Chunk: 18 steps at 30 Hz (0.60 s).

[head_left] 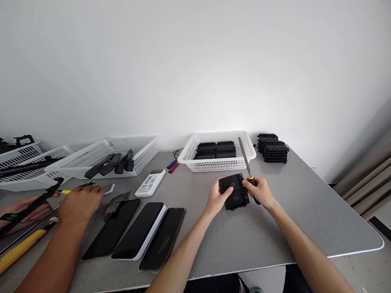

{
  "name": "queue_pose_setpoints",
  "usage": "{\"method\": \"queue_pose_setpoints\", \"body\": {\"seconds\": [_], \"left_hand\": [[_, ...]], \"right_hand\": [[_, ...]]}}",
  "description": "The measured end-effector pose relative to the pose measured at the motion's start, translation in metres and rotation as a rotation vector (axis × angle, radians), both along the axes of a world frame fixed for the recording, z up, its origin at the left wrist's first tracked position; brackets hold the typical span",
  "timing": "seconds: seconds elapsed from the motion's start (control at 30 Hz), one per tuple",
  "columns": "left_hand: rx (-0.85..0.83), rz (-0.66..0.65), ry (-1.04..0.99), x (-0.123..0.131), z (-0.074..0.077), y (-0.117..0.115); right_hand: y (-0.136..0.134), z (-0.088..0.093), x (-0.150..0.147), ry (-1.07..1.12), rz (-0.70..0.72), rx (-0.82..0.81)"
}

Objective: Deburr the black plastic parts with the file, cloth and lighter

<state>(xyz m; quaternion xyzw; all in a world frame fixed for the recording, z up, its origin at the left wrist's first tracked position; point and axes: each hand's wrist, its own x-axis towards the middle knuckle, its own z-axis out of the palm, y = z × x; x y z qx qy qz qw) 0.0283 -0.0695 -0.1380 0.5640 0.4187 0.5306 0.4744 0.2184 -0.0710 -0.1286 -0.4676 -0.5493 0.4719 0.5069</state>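
My left hand grips a square black plastic part by its left side, with the thumb lying across its face. Small clips or teeth run along the part's edges. In my right hand is a flat file, its long grey blade pointing up and its black and yellow handle in my palm. The right thumb and fingers also meet the part's right edge. Both hands are above the table, in front of a white basket that holds several similar black parts.
Stacked black parts stand right of the basket. Phones and a white power bank lie to the left. A co-worker's hands hold a black strip and a yellow tool by more baskets. The table edge curves at right.
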Motion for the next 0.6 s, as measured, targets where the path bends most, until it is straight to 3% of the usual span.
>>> {"method": "queue_pose_setpoints", "body": {"seconds": [0.27, 0.6], "left_hand": [[0.105, 0.188, -0.032, -0.004, -0.003, 0.005], [0.165, 0.248, -0.005, -0.005, -0.003, 0.005]], "right_hand": [[-0.004, 0.002, -0.005, -0.152, -0.038, 0.077], [-0.018, 0.010, -0.018, -0.484, 0.081, 0.051]]}}
